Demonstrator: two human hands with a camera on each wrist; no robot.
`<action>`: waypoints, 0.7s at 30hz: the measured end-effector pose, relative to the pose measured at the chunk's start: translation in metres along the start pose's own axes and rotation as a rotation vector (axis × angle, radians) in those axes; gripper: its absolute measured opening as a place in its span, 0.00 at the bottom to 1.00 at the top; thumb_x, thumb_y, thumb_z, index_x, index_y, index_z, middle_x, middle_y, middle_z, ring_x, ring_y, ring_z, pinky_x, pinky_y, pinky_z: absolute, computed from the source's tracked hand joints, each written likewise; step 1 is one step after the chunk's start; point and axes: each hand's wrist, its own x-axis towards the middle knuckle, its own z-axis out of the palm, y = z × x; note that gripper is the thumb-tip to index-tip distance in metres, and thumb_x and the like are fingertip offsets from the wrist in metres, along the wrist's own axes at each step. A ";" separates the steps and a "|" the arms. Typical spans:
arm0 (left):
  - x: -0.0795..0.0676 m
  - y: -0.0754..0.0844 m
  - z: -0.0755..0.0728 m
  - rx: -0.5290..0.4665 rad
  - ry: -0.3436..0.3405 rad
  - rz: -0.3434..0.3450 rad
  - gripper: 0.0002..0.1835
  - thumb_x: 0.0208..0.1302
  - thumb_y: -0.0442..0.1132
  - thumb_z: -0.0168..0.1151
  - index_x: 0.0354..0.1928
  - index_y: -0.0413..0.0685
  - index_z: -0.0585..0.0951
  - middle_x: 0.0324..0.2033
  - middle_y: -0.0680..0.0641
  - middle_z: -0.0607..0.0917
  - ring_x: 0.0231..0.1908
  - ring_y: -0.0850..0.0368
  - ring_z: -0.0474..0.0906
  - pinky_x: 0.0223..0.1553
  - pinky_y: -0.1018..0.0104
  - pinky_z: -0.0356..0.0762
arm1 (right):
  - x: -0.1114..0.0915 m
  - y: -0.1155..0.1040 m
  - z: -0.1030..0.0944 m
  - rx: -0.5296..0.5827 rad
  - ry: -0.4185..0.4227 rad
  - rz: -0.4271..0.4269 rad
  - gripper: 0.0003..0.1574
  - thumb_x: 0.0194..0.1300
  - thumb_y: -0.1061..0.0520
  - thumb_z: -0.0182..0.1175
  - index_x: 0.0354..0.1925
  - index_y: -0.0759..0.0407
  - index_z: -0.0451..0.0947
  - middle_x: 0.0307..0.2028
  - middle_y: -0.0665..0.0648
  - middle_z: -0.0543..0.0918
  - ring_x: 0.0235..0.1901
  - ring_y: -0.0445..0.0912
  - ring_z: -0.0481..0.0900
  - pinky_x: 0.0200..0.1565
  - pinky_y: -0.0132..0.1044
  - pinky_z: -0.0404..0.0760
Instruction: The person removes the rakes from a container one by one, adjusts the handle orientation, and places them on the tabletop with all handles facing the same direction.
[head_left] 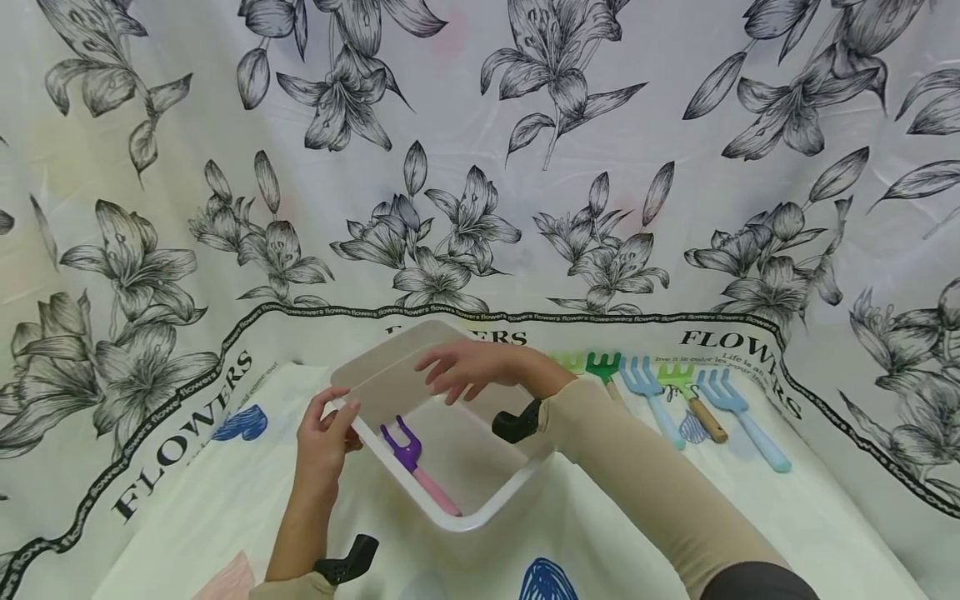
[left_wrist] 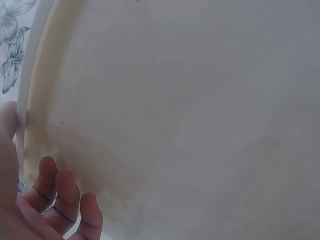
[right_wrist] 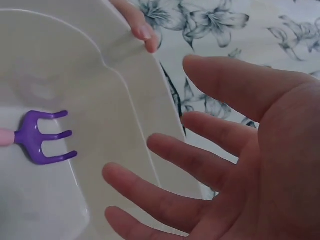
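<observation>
A white plastic bin (head_left: 491, 508) is held up at a tilt, its inside facing the head camera. My left hand (head_left: 324, 437) grips its left rim, and in the left wrist view the curled fingers (left_wrist: 67, 195) lie against the bin's outer side. Inside lies a toy hand rake (head_left: 408, 454) with a purple head and pink handle; the right wrist view shows its three prongs (right_wrist: 62, 134). My right hand (head_left: 480, 367) is over the bin's opening, fingers spread, holding nothing. Whether it touches the bin's far rim cannot be told.
Several garden rakes lie at the right on the pale cloth: a dark green one (head_left: 603, 367), a blue one (head_left: 651, 396), a light green one with a wooden handle (head_left: 693, 396), another blue one (head_left: 750, 421). A flower-printed curtain (head_left: 450, 83) stands behind.
</observation>
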 end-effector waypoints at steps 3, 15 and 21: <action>0.001 -0.001 0.000 -0.007 -0.009 0.011 0.24 0.69 0.53 0.59 0.62 0.54 0.69 0.27 0.54 0.82 0.25 0.57 0.76 0.34 0.68 0.80 | 0.011 -0.001 0.002 0.027 -0.012 0.032 0.32 0.68 0.52 0.61 0.67 0.50 0.66 0.57 0.55 0.76 0.49 0.55 0.81 0.53 0.55 0.76; 0.000 -0.003 0.000 -0.052 0.002 0.031 0.22 0.70 0.50 0.59 0.61 0.52 0.70 0.27 0.52 0.84 0.24 0.59 0.76 0.31 0.68 0.79 | 0.050 0.014 0.033 0.021 -0.031 0.110 0.33 0.66 0.43 0.61 0.65 0.50 0.69 0.51 0.50 0.79 0.43 0.52 0.83 0.49 0.54 0.78; -0.001 -0.001 0.001 -0.051 0.003 0.019 0.23 0.69 0.50 0.60 0.61 0.52 0.70 0.28 0.52 0.83 0.26 0.58 0.76 0.34 0.67 0.80 | 0.054 0.022 0.045 0.018 -0.133 0.147 0.36 0.66 0.43 0.61 0.67 0.53 0.67 0.52 0.53 0.78 0.46 0.58 0.82 0.53 0.60 0.73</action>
